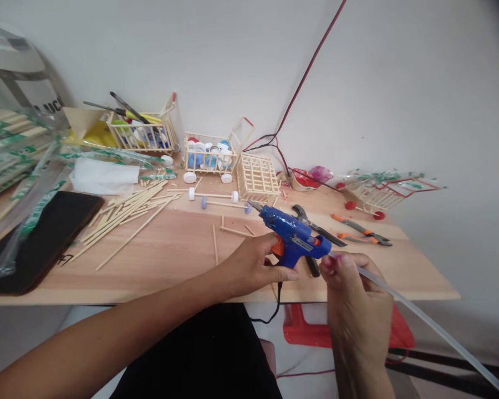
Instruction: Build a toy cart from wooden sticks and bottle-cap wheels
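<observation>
My left hand [249, 266] grips a blue hot glue gun [293, 235] by its handle, with fingers around the orange trigger area. Its nozzle points to the far left, and a black cord hangs from the handle. My right hand [355, 310] pinches a long translucent glue stick [419, 310] at the gun's rear opening. The stick's tip meets the back of the gun, partly hidden by my fingertips. Black-handled pliers [316, 227] lie on the wooden tabletop [183, 271] under the gun.
Orange-handled pliers [361, 233] lie to the right. Loose wooden sticks [125, 216] and a black tablet [37, 244] lie left. Stick-built carts with bottle-cap wheels [210, 155] stand behind. A red-and-black cable [299, 94] runs up the wall. A red stool [303, 332] sits below.
</observation>
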